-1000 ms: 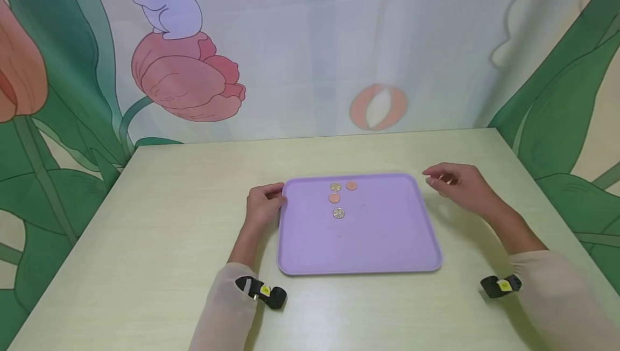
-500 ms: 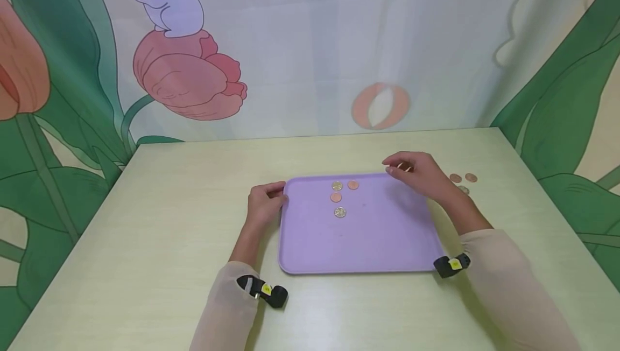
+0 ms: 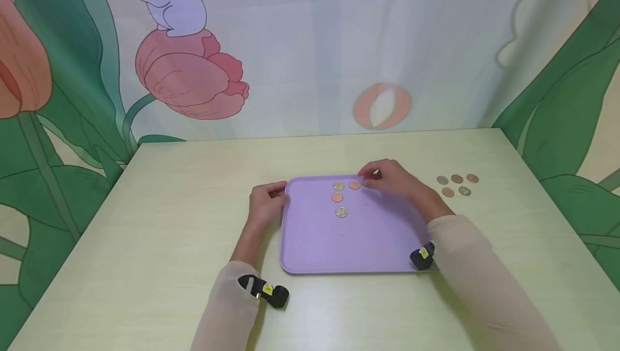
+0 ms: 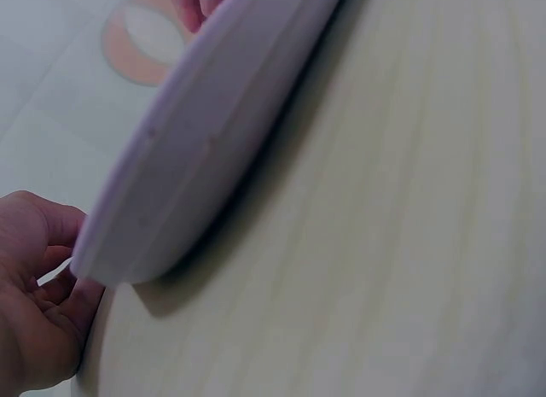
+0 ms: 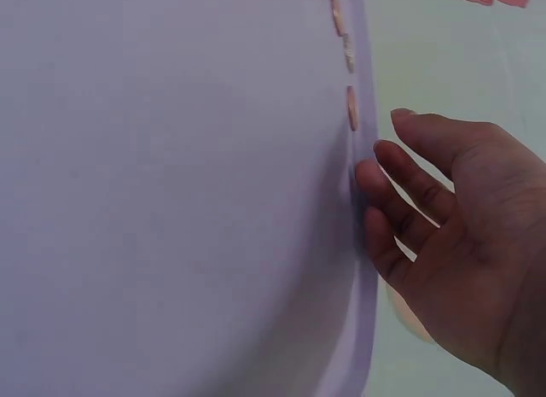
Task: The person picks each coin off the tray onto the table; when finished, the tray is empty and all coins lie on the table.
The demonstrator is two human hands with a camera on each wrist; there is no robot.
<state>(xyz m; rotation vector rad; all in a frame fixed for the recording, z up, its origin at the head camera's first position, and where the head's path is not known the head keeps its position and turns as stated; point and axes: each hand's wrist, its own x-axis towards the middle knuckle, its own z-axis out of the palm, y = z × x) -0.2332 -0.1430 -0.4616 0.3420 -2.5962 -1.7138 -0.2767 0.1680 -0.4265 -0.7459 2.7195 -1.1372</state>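
Note:
A purple tray lies on the table. My left hand grips its left edge between thumb and fingers; the left wrist view shows that hand at the tray's corner. Near the far rim lie a brassy coin and a copper coin. Closer in are a second copper coin and a silvery coin. My right hand is over the far rim, fingertips beside the farther copper coin. In the right wrist view the right hand has bent fingers; I cannot tell whether they hold a coin.
Several coins, including a copper one and a silvery one, lie on the table right of the tray. A printed curtain hangs behind the table's far edge. A black camera sits on the left sleeve.
My right hand has moved left from beside the tray to its far rim near the copper coin. Its move uncovers the coins on the table. My left hand stays at the tray's edge.

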